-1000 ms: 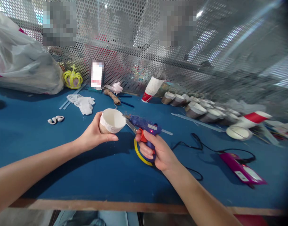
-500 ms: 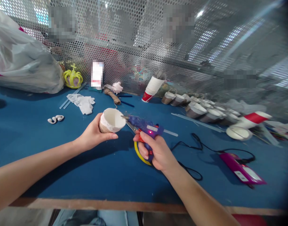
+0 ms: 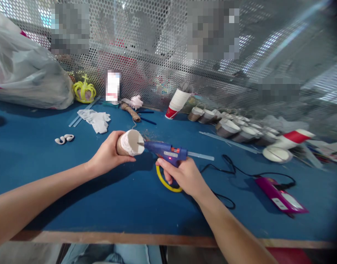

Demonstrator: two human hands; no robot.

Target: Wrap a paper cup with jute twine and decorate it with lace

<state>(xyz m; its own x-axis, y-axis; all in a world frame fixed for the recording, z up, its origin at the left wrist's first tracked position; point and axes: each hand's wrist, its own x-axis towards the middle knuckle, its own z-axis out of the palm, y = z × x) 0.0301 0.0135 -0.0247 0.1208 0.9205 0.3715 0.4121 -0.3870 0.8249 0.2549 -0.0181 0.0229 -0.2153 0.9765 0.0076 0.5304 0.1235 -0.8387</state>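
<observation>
1. we hold the cup point(image 3: 130, 143) above the table point(image 3: 124, 211), our left hand point(image 3: 106, 152) wrapped round its side, its mouth tilted toward the glue gun point(image 3: 159, 148).
2. our right hand point(image 3: 183, 174) is curled round the gun's handle, the nozzle at the cup's mouth.
3. the gun bears a pale label point(image 3: 170, 154), its print too small for us to read.
4. nor can we read the markings on the purple box point(image 3: 280, 196) or the red paper cup point(image 3: 171, 112).
</observation>
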